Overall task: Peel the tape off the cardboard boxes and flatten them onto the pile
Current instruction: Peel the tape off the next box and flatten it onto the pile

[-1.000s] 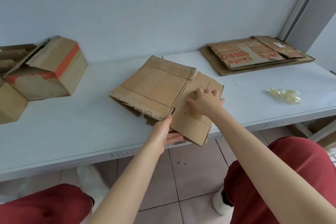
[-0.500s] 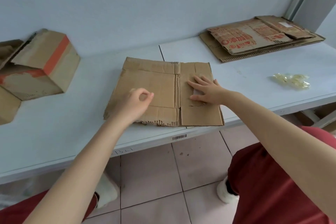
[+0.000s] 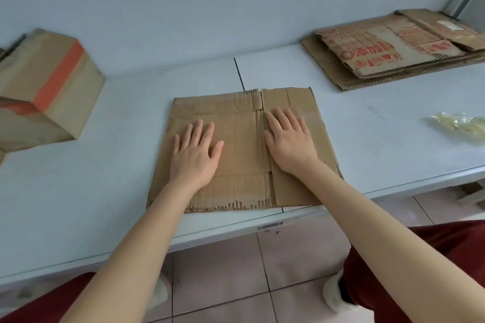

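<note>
On the pale blue table (image 3: 105,191) by the plain wall (image 3: 210,8), the left hand (image 3: 195,156) and right hand (image 3: 288,145) press straight, spread fingers (image 3: 200,127) on the flat brown cardboard box (image 3: 241,155), between an orange-taped brown box (image 3: 44,92) and the flat cardboard pile (image 3: 388,52).

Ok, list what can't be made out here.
Head view:
- Taped box: left part cut off by the frame edge.
- Pile: right end cut off; lower sheets covered by the top one.
- Yellowish wad: blurred, cut by the right edge.
- Flat box: patches covered by left hand and right hand.
</note>
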